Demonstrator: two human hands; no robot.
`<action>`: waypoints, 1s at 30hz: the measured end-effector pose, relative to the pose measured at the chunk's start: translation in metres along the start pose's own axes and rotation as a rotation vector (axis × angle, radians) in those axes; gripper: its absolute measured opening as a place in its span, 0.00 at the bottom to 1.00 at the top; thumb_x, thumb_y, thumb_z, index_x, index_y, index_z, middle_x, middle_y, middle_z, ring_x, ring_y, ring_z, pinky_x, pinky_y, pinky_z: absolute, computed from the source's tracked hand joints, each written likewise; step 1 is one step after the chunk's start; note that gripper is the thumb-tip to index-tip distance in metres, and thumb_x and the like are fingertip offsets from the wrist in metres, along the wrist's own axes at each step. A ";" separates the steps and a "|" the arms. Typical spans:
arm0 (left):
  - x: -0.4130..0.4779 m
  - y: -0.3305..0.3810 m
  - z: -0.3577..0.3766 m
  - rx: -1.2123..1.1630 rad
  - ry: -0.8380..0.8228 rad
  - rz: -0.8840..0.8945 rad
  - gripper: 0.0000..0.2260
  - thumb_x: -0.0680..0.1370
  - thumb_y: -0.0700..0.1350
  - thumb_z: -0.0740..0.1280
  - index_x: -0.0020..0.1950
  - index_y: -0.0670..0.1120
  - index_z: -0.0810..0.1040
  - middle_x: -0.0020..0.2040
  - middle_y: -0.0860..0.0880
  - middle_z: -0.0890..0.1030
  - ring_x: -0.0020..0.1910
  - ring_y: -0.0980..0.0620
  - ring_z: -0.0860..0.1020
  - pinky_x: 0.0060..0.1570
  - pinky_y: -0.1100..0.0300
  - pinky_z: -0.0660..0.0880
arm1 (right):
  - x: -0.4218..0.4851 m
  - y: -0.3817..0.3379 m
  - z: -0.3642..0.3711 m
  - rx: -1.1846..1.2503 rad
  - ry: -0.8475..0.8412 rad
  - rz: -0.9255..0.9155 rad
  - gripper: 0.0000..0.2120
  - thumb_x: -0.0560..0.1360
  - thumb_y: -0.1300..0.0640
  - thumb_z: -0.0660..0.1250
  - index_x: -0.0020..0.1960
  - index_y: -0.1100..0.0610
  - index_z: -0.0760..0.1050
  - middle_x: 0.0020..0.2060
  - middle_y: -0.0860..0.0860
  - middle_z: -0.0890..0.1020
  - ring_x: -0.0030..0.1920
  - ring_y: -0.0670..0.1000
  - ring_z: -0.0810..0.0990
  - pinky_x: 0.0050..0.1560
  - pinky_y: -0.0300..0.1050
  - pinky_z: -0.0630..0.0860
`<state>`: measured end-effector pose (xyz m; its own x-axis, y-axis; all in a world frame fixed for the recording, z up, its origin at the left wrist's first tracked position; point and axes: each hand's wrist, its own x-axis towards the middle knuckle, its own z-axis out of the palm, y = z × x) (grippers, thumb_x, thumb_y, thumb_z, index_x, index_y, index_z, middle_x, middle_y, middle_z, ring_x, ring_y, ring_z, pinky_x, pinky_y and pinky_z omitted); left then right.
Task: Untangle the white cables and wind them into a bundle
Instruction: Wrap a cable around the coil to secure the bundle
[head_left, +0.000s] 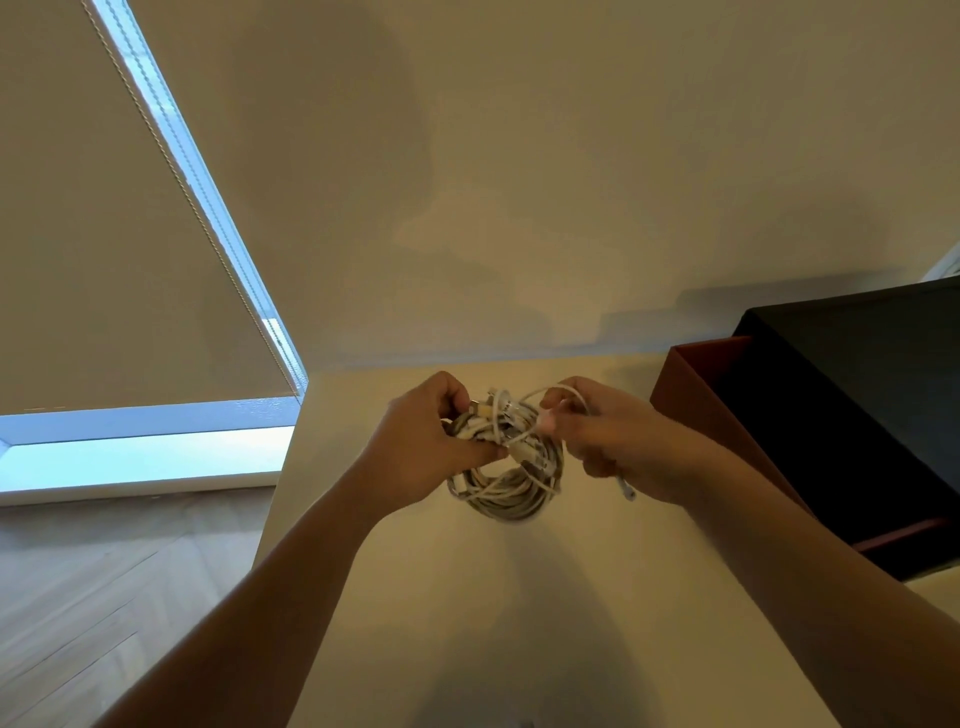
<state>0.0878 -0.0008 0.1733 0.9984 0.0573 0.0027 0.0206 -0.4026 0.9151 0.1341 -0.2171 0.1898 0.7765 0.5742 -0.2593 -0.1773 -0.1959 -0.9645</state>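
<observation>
A coil of white cables (506, 486) hangs in the air above the pale table (519, 597), held between both hands. My left hand (421, 447) grips the coil's upper left side, fingers curled round several strands. My right hand (602, 436) pinches a loose strand that loops over the top of the coil. A cable end with a plug (626, 488) sticks out below the right hand's palm. The coil's lower half hangs free under the hands.
A reddish-brown open box (727, 415) with a dark inside stands on the table at the right, close to my right forearm. The table's left edge drops to a wooden floor (104, 597). A window with a roller blind (104, 234) is on the left.
</observation>
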 end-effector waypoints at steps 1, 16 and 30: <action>0.000 0.002 0.000 0.035 -0.030 0.006 0.20 0.61 0.43 0.81 0.39 0.50 0.70 0.34 0.52 0.79 0.31 0.54 0.74 0.33 0.55 0.72 | -0.002 -0.001 0.003 -0.107 -0.055 0.023 0.22 0.68 0.51 0.75 0.54 0.59 0.70 0.37 0.52 0.72 0.30 0.45 0.63 0.28 0.40 0.58; -0.011 0.016 0.003 -0.494 -0.113 -0.331 0.15 0.77 0.57 0.63 0.54 0.48 0.79 0.42 0.49 0.83 0.41 0.53 0.82 0.47 0.55 0.79 | -0.003 0.022 0.019 0.418 0.145 0.008 0.20 0.70 0.55 0.68 0.60 0.55 0.67 0.26 0.47 0.69 0.23 0.44 0.57 0.23 0.37 0.55; -0.015 0.013 0.010 -0.406 -0.163 -0.172 0.10 0.76 0.40 0.69 0.57 0.47 0.79 0.53 0.42 0.83 0.51 0.46 0.83 0.53 0.51 0.80 | -0.013 0.015 0.024 0.447 0.131 0.045 0.07 0.77 0.58 0.62 0.54 0.60 0.70 0.27 0.48 0.76 0.21 0.42 0.58 0.21 0.34 0.57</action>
<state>0.0739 -0.0157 0.1814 0.9783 -0.0655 -0.1964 0.1963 -0.0076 0.9805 0.1068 -0.2089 0.1781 0.8269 0.4622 -0.3205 -0.4333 0.1603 -0.8869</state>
